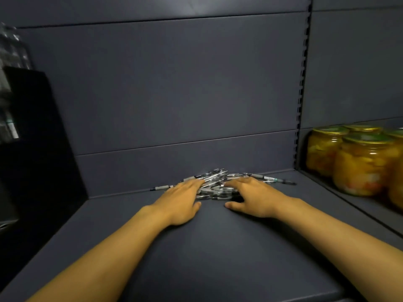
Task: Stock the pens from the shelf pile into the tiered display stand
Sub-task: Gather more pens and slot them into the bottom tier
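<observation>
Pen pile on dark shelf, both hands on it

Pile of pens (220, 182) at back of grey shelf (196, 247); left hand (182, 200) and right hand (254, 197) lie flat on its near edge, fingers extended. Black stand (39, 138) at left. Jars (359, 162) of yellow preserves at right.

Heap of clear-barrelled pens (214, 180) against shelf's back wall

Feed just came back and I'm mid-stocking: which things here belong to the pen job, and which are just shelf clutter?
Job:
pile of pens at the back of the shelf
left hand and right hand, resting on the pile
black stand at left

Not the job:
jars in the next bay
</observation>
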